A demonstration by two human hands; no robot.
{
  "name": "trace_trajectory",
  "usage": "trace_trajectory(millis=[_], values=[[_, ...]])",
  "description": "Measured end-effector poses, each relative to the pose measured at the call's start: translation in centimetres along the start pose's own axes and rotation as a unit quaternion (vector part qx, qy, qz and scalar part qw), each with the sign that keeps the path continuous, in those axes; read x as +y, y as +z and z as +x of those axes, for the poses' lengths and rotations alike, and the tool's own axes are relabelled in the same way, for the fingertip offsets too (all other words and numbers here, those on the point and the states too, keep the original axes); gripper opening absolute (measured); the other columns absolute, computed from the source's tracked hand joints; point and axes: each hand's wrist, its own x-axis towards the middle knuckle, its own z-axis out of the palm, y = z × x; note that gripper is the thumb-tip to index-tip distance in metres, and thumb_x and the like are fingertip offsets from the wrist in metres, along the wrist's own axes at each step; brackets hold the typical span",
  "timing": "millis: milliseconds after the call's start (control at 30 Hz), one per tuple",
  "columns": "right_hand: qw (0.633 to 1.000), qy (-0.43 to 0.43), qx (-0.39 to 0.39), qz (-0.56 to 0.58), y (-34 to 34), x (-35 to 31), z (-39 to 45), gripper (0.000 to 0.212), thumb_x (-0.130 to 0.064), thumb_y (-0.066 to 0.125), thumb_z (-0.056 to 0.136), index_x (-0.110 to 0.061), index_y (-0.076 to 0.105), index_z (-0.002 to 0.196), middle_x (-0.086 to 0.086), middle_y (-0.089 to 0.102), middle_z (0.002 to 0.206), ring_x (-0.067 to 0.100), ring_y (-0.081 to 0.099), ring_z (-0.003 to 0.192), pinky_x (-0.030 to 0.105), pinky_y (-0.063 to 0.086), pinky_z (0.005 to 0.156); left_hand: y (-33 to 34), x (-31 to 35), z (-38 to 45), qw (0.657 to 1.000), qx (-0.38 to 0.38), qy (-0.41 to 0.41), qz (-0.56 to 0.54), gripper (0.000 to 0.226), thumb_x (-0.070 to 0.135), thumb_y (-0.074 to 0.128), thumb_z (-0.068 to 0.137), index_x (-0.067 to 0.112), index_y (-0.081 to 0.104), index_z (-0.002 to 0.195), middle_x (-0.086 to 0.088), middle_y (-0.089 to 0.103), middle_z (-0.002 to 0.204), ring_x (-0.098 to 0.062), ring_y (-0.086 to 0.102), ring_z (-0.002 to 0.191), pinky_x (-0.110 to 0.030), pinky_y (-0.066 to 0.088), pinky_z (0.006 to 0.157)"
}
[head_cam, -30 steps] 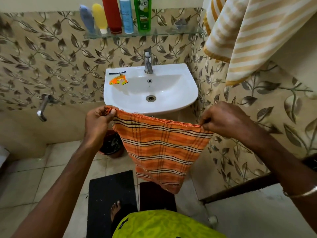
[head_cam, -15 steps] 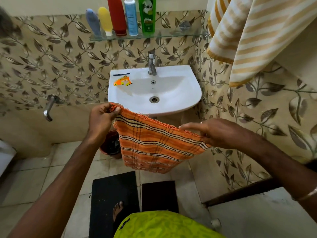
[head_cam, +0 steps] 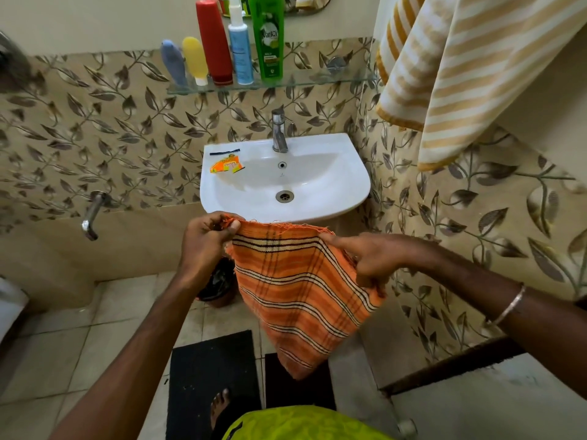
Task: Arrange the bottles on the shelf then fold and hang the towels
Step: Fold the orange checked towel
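Right now the orange plaid woven towel [head_cam: 301, 287] hangs in front of the white ceramic basin [head_cam: 346, 198], its top edge pinched by the left hand [head_cam: 208, 239] at one corner and gripped by the right hand [head_cam: 370, 257] along the other side. Likely risk: the loose lower point swings unevenly, so a fold could go skewed or a corner slip free. Five plastic bottles [head_cam: 222, 49] stand on the glass shelf [head_cam: 286, 84]; a yellow-striped towel [head_cam: 460, 68] hangs nearby, beside where this one might go.

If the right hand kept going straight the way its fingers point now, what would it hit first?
The right hand points left along the orange towel it pinches; first in that line is the left hand holding the other corner, though depth is hard to judge.
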Motion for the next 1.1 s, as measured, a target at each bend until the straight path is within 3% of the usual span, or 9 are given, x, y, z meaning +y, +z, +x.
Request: trace_trajectory(millis=[133, 267, 367, 433, 667, 833, 900, 1033, 1100], values=[[0.983, -0.012, 0.037, 0.181, -0.5, -1.1, 0.4, 0.097, 0.007, 0.065, 0.084, -0.04, 0.02, 0.155, 0.017, 0.069, 0.108, 0.039, 0.076, 0.083, 0.058, 0.063, 0.073, 1.2, -0.4, -1.8, 0.999, -0.017, -0.003, -0.029, 0.019, 0.001, 0.059, 0.095, 0.011, 0.075, 0.098, -0.001, 0.079, 0.094, -0.015, 0.074, 0.092, -0.022, 0.058, 0.073], [0.951, -0.014, 0.075, 0.301, -0.9, -2.3, 1.4, 0.075, 0.012, 0.063, 0.081, -0.022, 0.036, 0.143, 0.031, 0.069, 0.104, 0.042, 0.074, 0.072, 0.054, 0.063, 0.065, 2.9, -1.0, -3.3, 0.999, -0.015, -0.012, -0.05, 0.016, 0.005, 0.057, 0.097, 0.006, 0.072, 0.099, -0.007, 0.077, 0.093, -0.02, 0.074, 0.089, -0.023, 0.058, 0.07], [0.929, -0.013, 0.104, 0.355, -1.3, -3.0, 2.2, 0.062, 0.013, 0.064, 0.077, -0.012, 0.039, 0.128, 0.037, 0.069, 0.096, 0.052, 0.072, 0.074, 0.065, 0.06, 0.068, 4.4, -1.1, -4.0, 0.998, -0.021, -0.002, -0.064, 0.014, 0.005, 0.058, 0.096, 0.008, 0.072, 0.097, -0.008, 0.076, 0.095, -0.025, 0.072, 0.092, -0.037, 0.059, 0.08], [0.916, -0.01, 0.119, 0.382, -1.6, -3.5, 2.4, 0.057, 0.012, 0.064, 0.078, -0.008, 0.033, 0.121, 0.041, 0.067, 0.093, 0.056, 0.071, 0.076, 0.065, 0.06, 0.067, 5.4, -1.0, -4.4, 0.995, -0.027, 0.002, -0.091, 0.013, 0.004, 0.059, 0.095, 0.008, 0.071, 0.097, -0.01, 0.076, 0.096, -0.028, 0.071, 0.095, -0.042, 0.058, 0.084], [0.88, -0.008, 0.195, 0.432, -2.3, -4.8, 2.7, 0.063, 0.009, 0.065, 0.077, -0.017, 0.032, 0.125, 0.03, 0.068, 0.089, 0.047, 0.074, 0.066, 0.056, 0.063, 0.061, 8.7, 0.6, -5.4, 0.985, -0.058, 0.021, -0.163, 0.014, 0.007, 0.061, 0.094, 0.003, 0.068, 0.106, -0.013, 0.075, 0.1, -0.022, 0.073, 0.092, -0.03, 0.058, 0.077], [0.835, -0.021, 0.243, 0.493, -2.6, -4.9, 2.0, 0.056, 0.011, 0.063, 0.075, -0.008, 0.038, 0.122, 0.021, 0.061, 0.088, 0.029, 0.072, 0.055, 0.036, 0.058, 0.053, 9.3, 1.0, -5.4, 0.988, -0.089, 0.049, -0.12, 0.04, 0.021, 0.077, 0.08, 0.011, 0.065, 0.118, -0.004, 0.074, 0.108, -0.016, 0.072, 0.1, -0.028, 0.058, 0.08], [0.814, -0.033, 0.247, 0.525, -2.7, -4.9, 2.0, 0.052, 0.011, 0.063, 0.077, -0.008, 0.04, 0.12, 0.021, 0.064, 0.087, 0.034, 0.074, 0.061, 0.036, 0.059, 0.053, 9.5, 1.3, -5.4, 0.991, -0.088, 0.073, -0.072, 0.054, 0.015, 0.084, 0.075, 0.015, 0.061, 0.124, 0.003, 0.072, 0.11, -0.009, 0.071, 0.103, -0.026, 0.06, 0.082], [0.801, -0.069, 0.248, 0.54, -2.7, -4.4, 2.1, 0.043, -0.001, 0.065, 0.085, -0.01, 0.044, 0.122, 0.019, 0.07, 0.095, 0.04, 0.076, 0.075, 0.046, 0.065, 0.068, 9.5, 2.0, -4.0, 0.992, -0.015, 0.119, -0.04, 0.033, 0.0, 0.071, 0.086, 0.011, 0.07, 0.117, 0.003, 0.075, 0.104, -0.012, 0.072, 0.097, -0.039, 0.062, 0.084], [0.83, -0.07, 0.325, 0.448, -2.7, -3.9, 2.3, 0.05, -0.008, 0.066, 0.086, -0.02, 0.05, 0.132, 0.011, 0.073, 0.094, 0.034, 0.076, 0.084, 0.042, 0.063, 0.072, 9.2, 2.5, -3.4, 0.993, -0.019, 0.095, -0.07, 0.026, -0.002, 0.064, 0.09, 0.008, 0.072, 0.112, -0.004, 0.076, 0.103, -0.02, 0.072, 0.099, -0.043, 0.061, 0.085]])
